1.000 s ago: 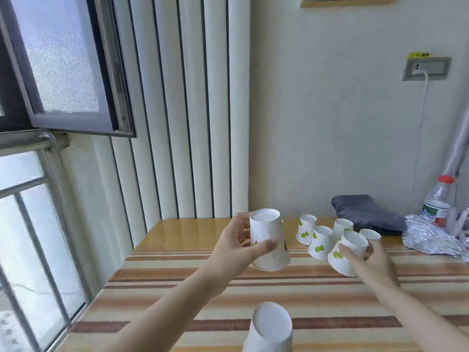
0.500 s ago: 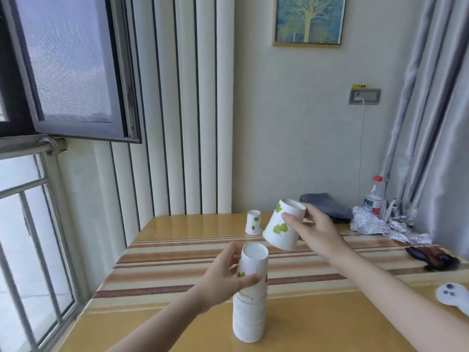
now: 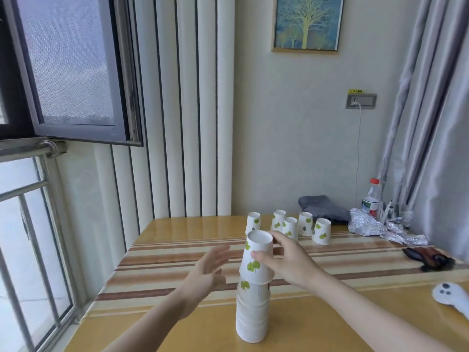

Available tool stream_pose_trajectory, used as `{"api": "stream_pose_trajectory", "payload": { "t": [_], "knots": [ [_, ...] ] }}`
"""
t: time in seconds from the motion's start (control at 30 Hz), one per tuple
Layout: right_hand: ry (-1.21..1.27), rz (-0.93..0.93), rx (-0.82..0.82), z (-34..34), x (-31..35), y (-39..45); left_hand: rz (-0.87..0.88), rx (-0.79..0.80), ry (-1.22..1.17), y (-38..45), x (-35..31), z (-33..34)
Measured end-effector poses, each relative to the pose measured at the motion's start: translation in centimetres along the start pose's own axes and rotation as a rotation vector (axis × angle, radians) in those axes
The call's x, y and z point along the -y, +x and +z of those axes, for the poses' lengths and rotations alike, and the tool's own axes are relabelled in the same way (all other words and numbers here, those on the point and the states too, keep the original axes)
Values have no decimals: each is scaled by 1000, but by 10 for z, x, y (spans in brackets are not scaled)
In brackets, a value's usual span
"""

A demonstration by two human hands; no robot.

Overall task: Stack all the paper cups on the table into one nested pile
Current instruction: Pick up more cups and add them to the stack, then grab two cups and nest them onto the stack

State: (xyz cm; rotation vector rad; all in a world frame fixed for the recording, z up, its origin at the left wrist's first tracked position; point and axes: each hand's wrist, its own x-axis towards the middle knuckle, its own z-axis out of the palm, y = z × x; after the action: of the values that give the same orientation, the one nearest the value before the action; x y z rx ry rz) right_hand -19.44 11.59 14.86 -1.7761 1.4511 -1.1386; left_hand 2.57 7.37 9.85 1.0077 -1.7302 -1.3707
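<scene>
The right hand is grasping the top cup and should be pressing straight down onto the pile (left hand is hovering released).

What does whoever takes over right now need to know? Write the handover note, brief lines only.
Right hand: fingers around the top cup, seating it upside down on the nested pile.
Left hand: open, empty, just left of the pile, not touching it.
Pile: near the front of the table, standing upright.
Done: several cups nested; top cup not fully pushed down.
Left: five loose cups stand upside down near the far edge. Press the top cup home, then add them one by one.
</scene>
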Motion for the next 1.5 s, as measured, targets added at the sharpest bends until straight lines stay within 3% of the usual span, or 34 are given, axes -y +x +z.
{"api": "stream_pose_trajectory", "payload": {
  "t": [0.2, 0.3, 0.4, 0.5, 0.6, 0.83, 1.2, 1.5],
  "knots": [
    [-40, 51, 104, 15, -34, -9, -12, -116, -89, 29, -2, -13],
    [87, 110, 125, 1, -40, 2, -30, -151, -124, 57, -4, -8],
    [202, 226, -23, -24, -52, 31, -58, -205, -141, 95, -4, -3],
    [154, 333, -220, -47, -85, 67, -87, -258, -119, 144, 2, 2],
    [6, 429, -282, -64, -126, 101, -133, -281, -65, 193, 11, 10],
    [-56, 550, -367, -74, -198, 176, -217, -319, 83, 295, 56, 20],
    [-92, 499, -454, -58, -272, 232, -224, -305, 192, 370, 101, 45],
    [-49, 417, -489, -60, -243, 226, -143, -347, 114, 364, 61, 44]
  ]
}}
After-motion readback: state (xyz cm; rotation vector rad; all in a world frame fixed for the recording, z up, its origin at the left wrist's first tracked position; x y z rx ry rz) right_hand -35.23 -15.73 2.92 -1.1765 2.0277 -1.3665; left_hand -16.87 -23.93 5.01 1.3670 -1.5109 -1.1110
